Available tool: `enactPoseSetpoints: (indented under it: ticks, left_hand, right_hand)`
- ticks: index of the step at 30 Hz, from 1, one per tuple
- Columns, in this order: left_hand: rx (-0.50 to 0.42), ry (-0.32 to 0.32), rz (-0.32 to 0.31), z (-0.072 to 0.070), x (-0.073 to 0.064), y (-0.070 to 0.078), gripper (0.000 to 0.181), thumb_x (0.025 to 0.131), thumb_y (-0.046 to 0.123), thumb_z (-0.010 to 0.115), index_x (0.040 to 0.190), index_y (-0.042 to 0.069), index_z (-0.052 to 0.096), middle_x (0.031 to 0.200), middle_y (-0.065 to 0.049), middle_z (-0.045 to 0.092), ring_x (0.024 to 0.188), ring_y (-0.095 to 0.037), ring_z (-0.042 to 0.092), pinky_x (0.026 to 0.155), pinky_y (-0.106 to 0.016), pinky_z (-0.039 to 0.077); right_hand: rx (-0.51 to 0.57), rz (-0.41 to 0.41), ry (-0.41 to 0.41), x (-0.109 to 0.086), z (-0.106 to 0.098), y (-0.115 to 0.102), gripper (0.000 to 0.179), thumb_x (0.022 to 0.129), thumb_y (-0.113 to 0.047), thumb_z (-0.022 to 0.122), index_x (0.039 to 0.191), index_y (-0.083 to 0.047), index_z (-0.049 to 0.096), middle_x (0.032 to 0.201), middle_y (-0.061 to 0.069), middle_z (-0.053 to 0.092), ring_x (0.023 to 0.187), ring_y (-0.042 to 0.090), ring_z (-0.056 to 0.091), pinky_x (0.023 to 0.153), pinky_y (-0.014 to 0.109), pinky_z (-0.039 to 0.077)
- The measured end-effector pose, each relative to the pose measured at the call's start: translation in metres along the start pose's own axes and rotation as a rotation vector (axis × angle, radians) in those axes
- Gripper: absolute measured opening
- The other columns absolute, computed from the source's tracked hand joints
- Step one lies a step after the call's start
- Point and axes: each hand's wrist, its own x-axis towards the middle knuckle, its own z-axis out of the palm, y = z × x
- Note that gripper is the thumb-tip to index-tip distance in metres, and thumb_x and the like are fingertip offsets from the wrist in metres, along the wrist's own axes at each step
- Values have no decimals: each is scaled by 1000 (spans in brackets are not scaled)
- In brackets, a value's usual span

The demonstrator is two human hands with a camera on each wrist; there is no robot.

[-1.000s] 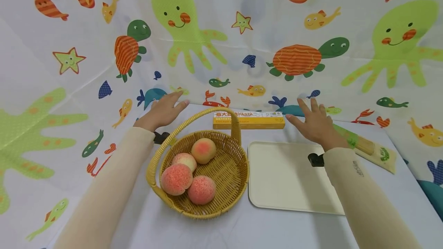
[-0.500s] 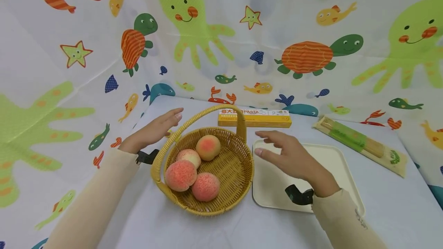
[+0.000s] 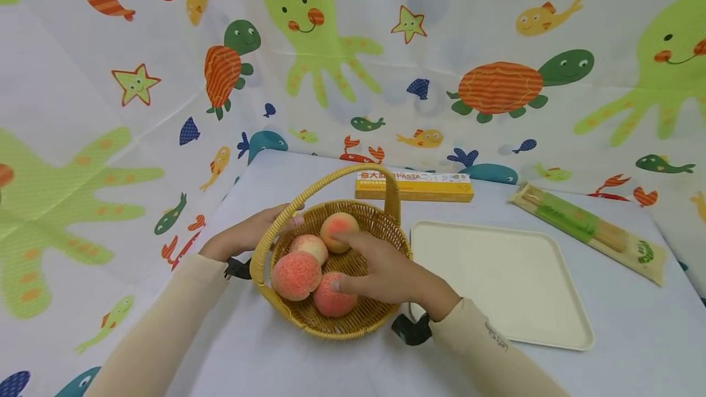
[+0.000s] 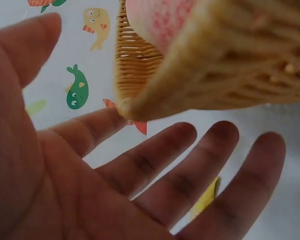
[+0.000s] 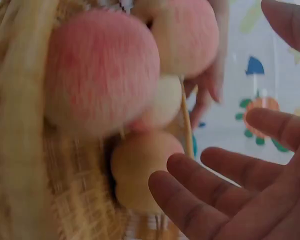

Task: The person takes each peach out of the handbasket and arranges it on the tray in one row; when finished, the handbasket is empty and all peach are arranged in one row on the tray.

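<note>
Four peaches (image 3: 296, 276) are lying in the basket (image 3: 331, 333), two of them just by the fingertips and thumb of the right hand (image 3: 387, 269), whose fingers are standing spread. The left hand (image 3: 245, 234) is keeping its fingers apart at the left rim; whether either is touching anything is hard to tell. Right of the right fingers, a tray (image 3: 496, 280) is lying; beyond them, a box (image 3: 415, 189) and, farther right, a packet (image 3: 587, 228).

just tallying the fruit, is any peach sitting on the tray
No, the head view shows all four visible peaches inside the basket, with the tray beside it.
</note>
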Motion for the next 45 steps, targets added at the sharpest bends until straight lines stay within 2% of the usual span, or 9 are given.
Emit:
enactPoseSetpoints:
  ticks: [3, 6, 9, 14, 20, 28, 37, 41, 45]
  left_hand:
    - [13, -18, 30, 3, 2, -2, 56, 107, 46, 53, 151, 11, 50, 137, -11, 61, 122, -29, 58, 95, -41, 53]
    - [19, -37, 71, 5, 3, -3, 45, 107, 42, 54, 141, 13, 59, 122, -5, 68, 115, -24, 62, 97, -39, 52]
    - [6, -40, 71, 6, 2, -6, 39, 106, 39, 56, 134, 12, 63, 115, -3, 69, 108, -22, 64, 92, -38, 55]
    - [-13, -33, 41, 8, -2, -9, 39, 104, 40, 59, 130, 11, 63, 116, -5, 67, 108, -22, 62, 90, -35, 56]
    - [-17, -25, 39, 8, -5, -10, 35, 104, 39, 60, 126, 12, 65, 115, -5, 68, 107, -22, 65, 90, -34, 56]
    - [-50, -28, 20, 9, -6, -14, 30, 107, 34, 56, 123, 10, 65, 111, -7, 68, 103, -23, 64, 88, -34, 56]
    - [-94, -38, 36, 10, -8, -15, 29, 108, 30, 55, 125, 8, 63, 114, -9, 67, 105, -25, 65, 87, -34, 58]
    - [-100, -35, 29, 10, -8, -16, 31, 107, 32, 55, 125, 8, 63, 113, -10, 66, 103, -25, 64, 86, -34, 58]
    - [-116, -33, 14, 11, -8, -16, 31, 107, 33, 56, 124, 9, 62, 110, -10, 66, 99, -24, 65, 82, -34, 59]
  right_hand:
    - [-2, -36, -27, 12, 11, -6, 78, 96, -35, 77, 160, -11, 40, 159, 3, 48, 146, 18, 45, 120, 42, 38]
    - [-11, -32, -57, 22, 18, -12, 80, 95, -38, 77, 161, -12, 39, 159, 2, 47, 145, 14, 43, 119, 40, 39]
    - [-5, -13, -94, 29, 22, -18, 80, 95, -36, 77, 161, -12, 39, 162, 1, 42, 144, 12, 42, 115, 37, 44]
    - [-19, -34, -120, 36, 28, -22, 74, 95, -32, 77, 157, -9, 45, 165, 3, 39, 145, 12, 43, 109, 27, 48]
    - [-80, -47, -100, 42, 35, -23, 71, 93, -30, 78, 153, -8, 49, 147, 4, 54, 126, 10, 54, 99, 21, 51]
    - [-143, 48, -36, 45, 45, -25, 76, 87, -38, 84, 151, -12, 52, 145, 6, 53, 122, 12, 55, 97, 25, 52]
    - [-166, 91, 8, 47, 54, -28, 82, 83, -44, 87, 151, -14, 52, 146, 5, 51, 122, 13, 54, 93, 24, 53]
    - [-195, 87, 37, 47, 57, -29, 74, 83, -41, 88, 144, -15, 55, 139, 3, 54, 117, 11, 56, 90, 22, 54]
    - [-202, 68, 71, 47, 60, -29, 63, 82, -35, 89, 134, -17, 58, 128, -4, 59, 114, 8, 57, 92, 21, 53]
